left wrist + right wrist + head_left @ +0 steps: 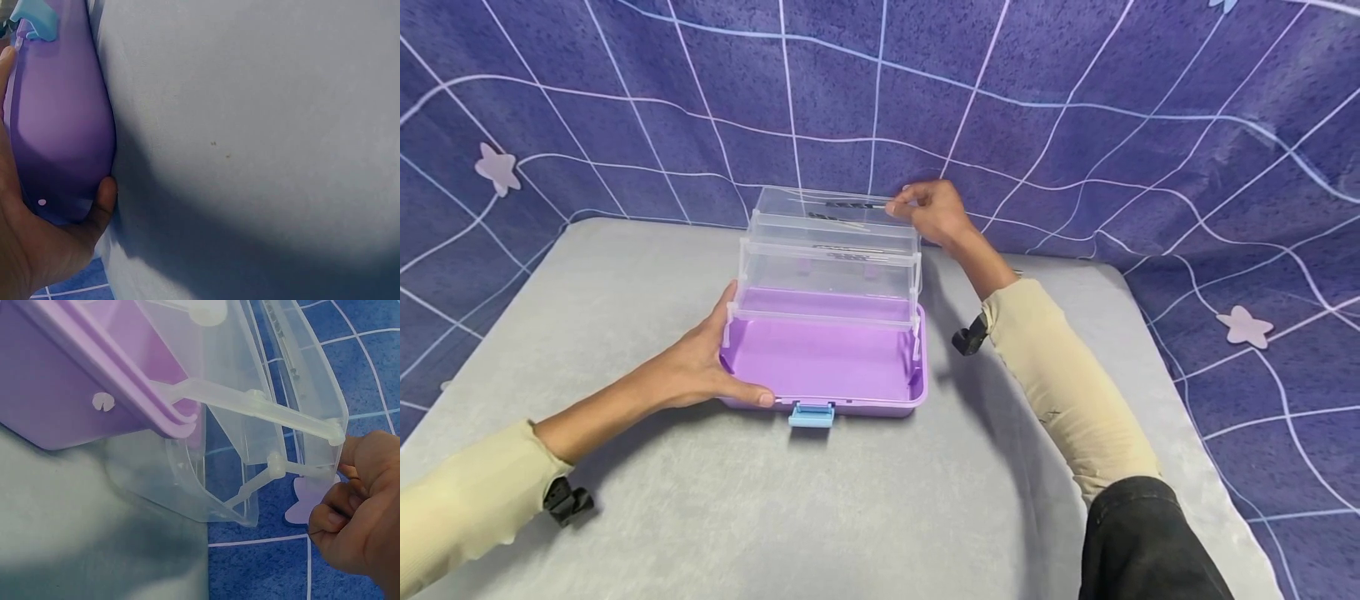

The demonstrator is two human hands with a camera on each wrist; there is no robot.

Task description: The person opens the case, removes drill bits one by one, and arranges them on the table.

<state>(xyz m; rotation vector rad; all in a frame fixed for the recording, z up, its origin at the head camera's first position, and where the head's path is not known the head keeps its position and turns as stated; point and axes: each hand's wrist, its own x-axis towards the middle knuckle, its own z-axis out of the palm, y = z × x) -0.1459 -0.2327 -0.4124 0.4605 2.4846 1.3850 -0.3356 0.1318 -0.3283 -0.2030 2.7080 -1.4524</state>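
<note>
A purple toolbox point(820, 367) stands unfolded, its clear tiered trays point(827, 267) raised behind the bottom compartment. My left hand point(700, 367) grips the box's left end, thumb along the front rim; the left wrist view shows this hand point(56, 244) around the end wall. At the top tray's right end, my right hand point(932, 212) pinches the shank end of a dark drill bit point(850, 205). Another drill bit point(835, 220) lies in the tier below, with thin bits point(850, 249) lower down. In the right wrist view, the tray corner partly hides the right fingertips.
A light blue latch point(812, 415) juts from the box's front. The box stands on a grey cloth-covered table point(880, 508). Behind it hangs a blue curtain point(850, 83) with a line grid and star shapes. Clear tray arms point(262, 412) stick out at the box's side.
</note>
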